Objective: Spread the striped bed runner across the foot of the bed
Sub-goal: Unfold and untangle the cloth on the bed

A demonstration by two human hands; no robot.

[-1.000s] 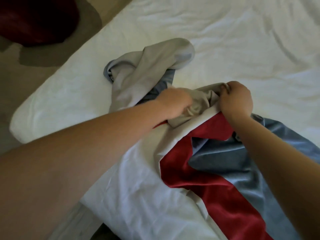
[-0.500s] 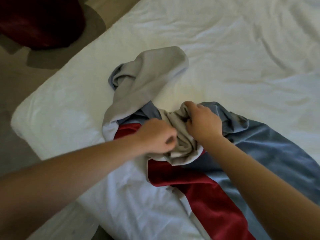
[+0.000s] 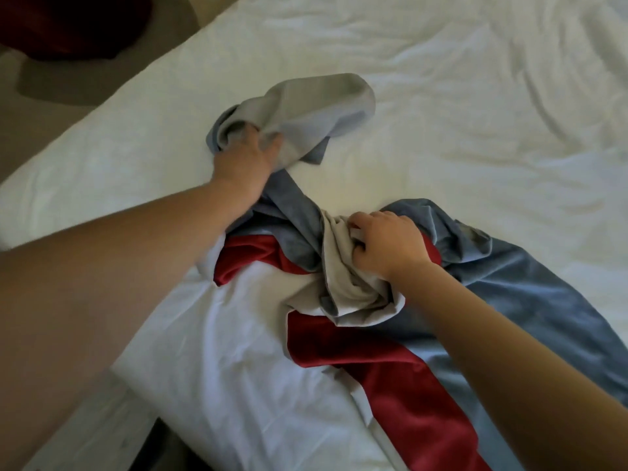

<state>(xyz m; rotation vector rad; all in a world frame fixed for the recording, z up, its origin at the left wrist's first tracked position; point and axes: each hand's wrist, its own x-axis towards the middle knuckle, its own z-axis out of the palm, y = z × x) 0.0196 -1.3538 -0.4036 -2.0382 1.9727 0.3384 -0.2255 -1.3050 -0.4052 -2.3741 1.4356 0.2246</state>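
— Holding anything, those hands?
— Both. The left hand (image 3: 244, 161) clutches the grey end of the striped bed runner (image 3: 373, 375); the right hand (image 3: 390, 248) grips its twisted middle.
— Lying where?
— Bunched near the bed (image 3: 441, 79) corner, a dark red shape (image 3: 68, 25) on the floor (image 3: 40, 110) beyond.

left hand (image 3: 246, 158) outstretched, grasping runner (image 3: 390, 368) | right hand (image 3: 390, 244) fisted, gripping runner

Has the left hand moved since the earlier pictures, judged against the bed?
Yes. The left hand went from the bunched middle of the bed runner, beside the right hand, farther up the bed to the runner's grey end.
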